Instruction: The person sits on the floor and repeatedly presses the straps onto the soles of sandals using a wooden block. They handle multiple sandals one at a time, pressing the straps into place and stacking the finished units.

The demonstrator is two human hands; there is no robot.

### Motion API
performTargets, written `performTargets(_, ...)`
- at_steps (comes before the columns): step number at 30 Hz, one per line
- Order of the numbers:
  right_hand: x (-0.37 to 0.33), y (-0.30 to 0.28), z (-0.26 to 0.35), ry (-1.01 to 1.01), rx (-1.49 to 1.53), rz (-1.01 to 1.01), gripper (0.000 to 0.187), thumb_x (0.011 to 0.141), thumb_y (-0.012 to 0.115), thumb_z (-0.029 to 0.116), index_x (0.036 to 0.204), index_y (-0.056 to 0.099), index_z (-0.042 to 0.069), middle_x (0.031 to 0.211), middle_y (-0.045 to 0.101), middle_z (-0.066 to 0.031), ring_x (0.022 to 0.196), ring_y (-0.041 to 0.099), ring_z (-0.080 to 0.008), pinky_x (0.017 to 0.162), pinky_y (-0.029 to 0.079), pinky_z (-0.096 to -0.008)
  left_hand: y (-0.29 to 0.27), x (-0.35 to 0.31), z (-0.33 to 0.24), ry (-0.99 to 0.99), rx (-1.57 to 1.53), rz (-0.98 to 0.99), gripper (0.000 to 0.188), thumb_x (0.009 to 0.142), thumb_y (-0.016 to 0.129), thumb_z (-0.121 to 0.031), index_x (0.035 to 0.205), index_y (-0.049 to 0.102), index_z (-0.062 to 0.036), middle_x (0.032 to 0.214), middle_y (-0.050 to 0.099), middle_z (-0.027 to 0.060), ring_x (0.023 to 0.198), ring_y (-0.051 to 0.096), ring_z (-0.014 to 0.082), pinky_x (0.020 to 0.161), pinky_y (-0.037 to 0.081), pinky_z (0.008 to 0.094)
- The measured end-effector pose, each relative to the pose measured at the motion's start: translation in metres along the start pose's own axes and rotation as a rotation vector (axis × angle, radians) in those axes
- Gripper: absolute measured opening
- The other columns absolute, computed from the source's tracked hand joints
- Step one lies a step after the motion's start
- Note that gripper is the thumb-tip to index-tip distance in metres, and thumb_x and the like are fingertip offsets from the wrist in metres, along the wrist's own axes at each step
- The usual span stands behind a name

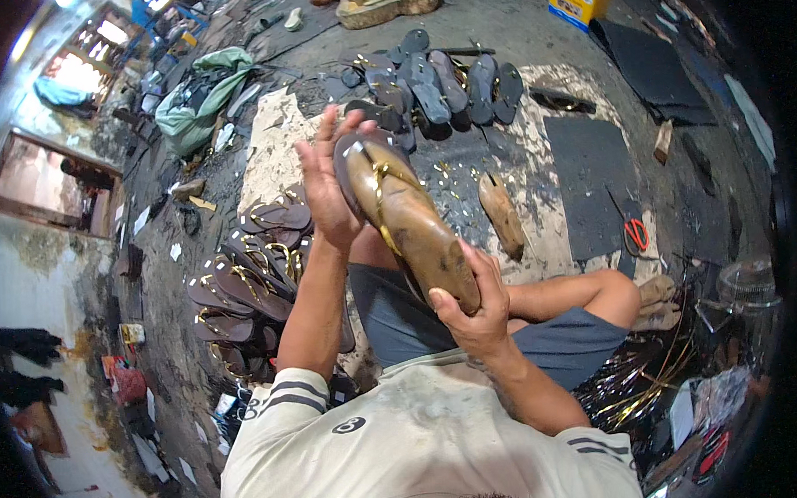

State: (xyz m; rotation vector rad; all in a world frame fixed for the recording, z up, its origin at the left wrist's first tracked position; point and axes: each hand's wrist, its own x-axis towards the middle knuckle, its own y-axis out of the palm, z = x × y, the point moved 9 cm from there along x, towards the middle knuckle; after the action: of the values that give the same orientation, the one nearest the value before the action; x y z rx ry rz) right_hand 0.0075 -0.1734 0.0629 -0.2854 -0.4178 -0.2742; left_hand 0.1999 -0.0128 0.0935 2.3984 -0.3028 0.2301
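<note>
We judge gold-strapped brown sandals (243, 286) done, flat grey soles (481, 90) remaining, our right grip (484, 321) clasping a sandalled brown foot-form (422, 217), left grip (332, 194) open.

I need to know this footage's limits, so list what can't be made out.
All in the head view:
Sandal: its insole is mostly covered by the brown foot form.
Foot form's heel end: partly hidden by the right hand.
Small gold pieces: too small to identify.
Yellow-and-blue box: cut off by the upper edge.
</note>
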Motion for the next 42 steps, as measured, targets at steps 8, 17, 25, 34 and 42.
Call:
performTargets(8, -0.003, 0.01, 0.001, -0.033, -0.086, -0.025, 0.07, 0.08, 0.081, 0.019, 0.137, 0.045, -0.001, 0.127, 0.051, -0.0225, 0.119, 0.05, -0.037, 0.104, 0.04, -0.0458, 0.0, -0.052, 0.034, -0.179, 0.209, -0.165, 0.068, 0.106, 0.032, -0.052, 0.157, 0.008, -0.0135, 0.144, 0.043, 0.0155, 0.123, 0.053, 0.0285, 0.1, 0.051, 0.046)
performTargets(17, 0.054, 0.002, -0.002, 0.023, 0.008, 0.235, 0.051, 0.088, 0.072, 0.034, 0.123, 0.061, -0.001, 0.117, 0.058, -0.0187, 0.112, 0.057, -0.0355, 0.096, 0.046, -0.043, 0.008, -0.124, 0.057, -0.2, 0.501, -0.029, 0.09, 0.075, 0.085, -0.026, 0.133, 0.016, -0.0111, 0.127, 0.04, 0.0146, 0.122, 0.045, 0.0228, 0.105, 0.04, 0.0396)
performTargets(25, 0.026, -0.025, -0.028, 0.424, 0.705, 0.246, 0.039, 0.105, 0.052, 0.025, 0.132, 0.056, -0.003, 0.121, 0.063, -0.0079, 0.111, 0.058, -0.0148, 0.096, 0.046, -0.0326, 0.023, -0.166, 0.058, -0.486, 0.055, -0.173, 0.087, 0.075, 0.08, -0.022, 0.133, 0.016, -0.0167, 0.13, 0.046, 0.0176, 0.12, 0.053, 0.0286, 0.102, 0.048, 0.0446)
performTargets(34, -0.108, 0.009, -0.019, 1.059, 0.804, 0.512, 0.058, 0.103, 0.043, 0.056, 0.086, 0.064, 0.005, 0.074, 0.055, 0.0031, 0.07, 0.047, -0.0079, 0.062, 0.038, -0.0268, 0.036, -0.216, 0.034, -0.492, -0.116, -0.334, 0.105, 0.065, 0.085, -0.039, 0.139, 0.013, -0.0219, 0.142, 0.032, 0.0192, 0.134, 0.04, 0.0359, 0.111, 0.04, 0.0493)
performTargets(42, -0.118, -0.013, -0.03, 0.995, 0.7, 0.569, 0.05, 0.097, 0.058, 0.051, 0.075, 0.059, 0.006, 0.07, 0.053, 0.0018, 0.066, 0.048, -0.0081, 0.06, 0.038, -0.0242, 0.035, -0.215, 0.021, -0.498, -0.043, -0.299, 0.107, 0.069, 0.088, -0.034, 0.141, 0.011, -0.022, 0.14, 0.036, 0.019, 0.129, 0.045, 0.0327, 0.107, 0.044, 0.0464)
